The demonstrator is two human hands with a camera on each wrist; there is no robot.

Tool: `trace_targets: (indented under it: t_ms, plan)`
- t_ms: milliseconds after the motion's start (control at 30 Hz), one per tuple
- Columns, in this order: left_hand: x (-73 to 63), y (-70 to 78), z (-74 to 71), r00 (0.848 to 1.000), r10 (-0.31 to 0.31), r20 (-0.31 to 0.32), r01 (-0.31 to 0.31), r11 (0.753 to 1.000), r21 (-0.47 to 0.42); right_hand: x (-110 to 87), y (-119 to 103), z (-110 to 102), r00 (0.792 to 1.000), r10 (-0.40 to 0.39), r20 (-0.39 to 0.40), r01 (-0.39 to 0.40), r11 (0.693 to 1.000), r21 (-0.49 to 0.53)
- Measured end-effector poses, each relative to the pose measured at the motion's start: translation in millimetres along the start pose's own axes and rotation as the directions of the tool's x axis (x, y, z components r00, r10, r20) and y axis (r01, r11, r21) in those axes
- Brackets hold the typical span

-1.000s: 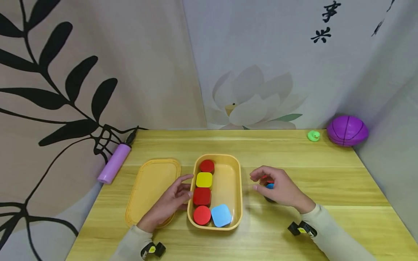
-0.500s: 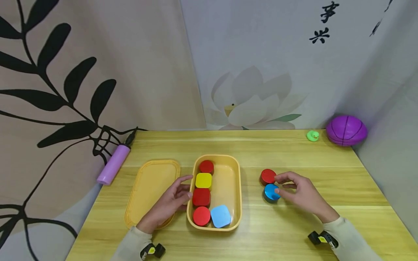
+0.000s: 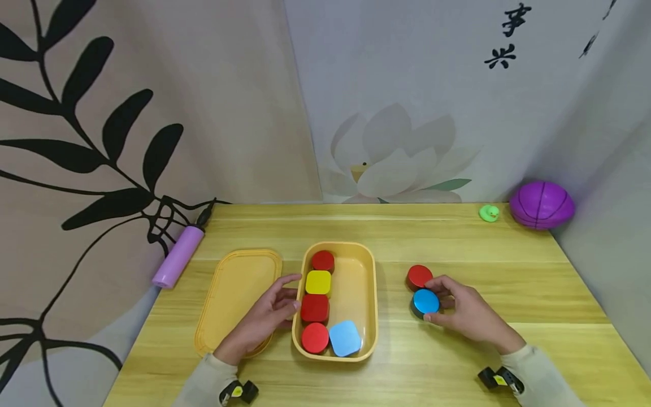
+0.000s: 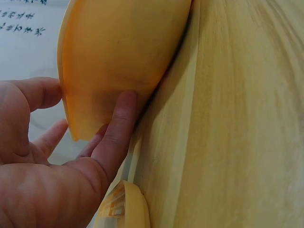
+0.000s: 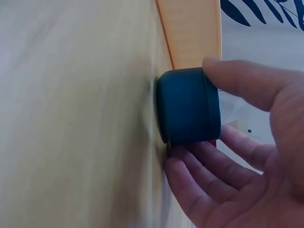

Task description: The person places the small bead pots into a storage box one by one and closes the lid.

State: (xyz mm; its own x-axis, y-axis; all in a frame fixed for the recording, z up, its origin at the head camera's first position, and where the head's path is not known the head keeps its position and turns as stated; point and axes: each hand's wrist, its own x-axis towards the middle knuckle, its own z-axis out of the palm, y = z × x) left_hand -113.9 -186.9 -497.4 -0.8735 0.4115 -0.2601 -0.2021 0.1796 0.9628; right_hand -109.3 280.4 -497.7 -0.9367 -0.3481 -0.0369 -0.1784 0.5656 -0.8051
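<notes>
A yellow open box (image 3: 356,294) stands on the table. Along its left side lie a red round block (image 3: 322,260), a yellow square block (image 3: 317,282), a red square block (image 3: 314,308) and another red round block (image 3: 315,337); a light blue square block (image 3: 345,338) is at its front right. My left hand (image 3: 267,314) touches the box's left wall (image 4: 123,52) with fairly straight fingers. To the right, my right hand (image 3: 468,314) pinches a blue round block (image 3: 425,302) standing on the table, thumb at its near side (image 5: 187,107). Behind it is a red round block (image 3: 419,277).
A yellow lid (image 3: 236,294) lies left of the box, partly behind my left hand. At the left edge rests a purple cylinder (image 3: 179,257) with a black strap. A green toy duck (image 3: 489,213) and a purple ball (image 3: 542,204) sit at the back right.
My right hand pulled back rightward from over the red and blue round blocks, uncovering them, then its fingers settled on the blue one's sides. The left hand stays at the box.
</notes>
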Motion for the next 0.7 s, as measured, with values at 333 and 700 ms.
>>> trace_targets:
  t_ms: [333, 700]
  plan:
    - [0.7, -0.4, -0.1, 1.0, -0.01, -0.004, 0.01, 1.0, -0.001, -1.9, -7.5, -6.8, 0.997, -0.076, -0.008, 0.076, 0.997, 0.001]
    - [0.4, -0.7, -0.7, 1.0, -0.009, -0.007, 0.009, 1.0, 0.004, 11.3, -29.8, -17.2, 0.988, -0.156, -0.016, 0.156, 0.988, 0.01]
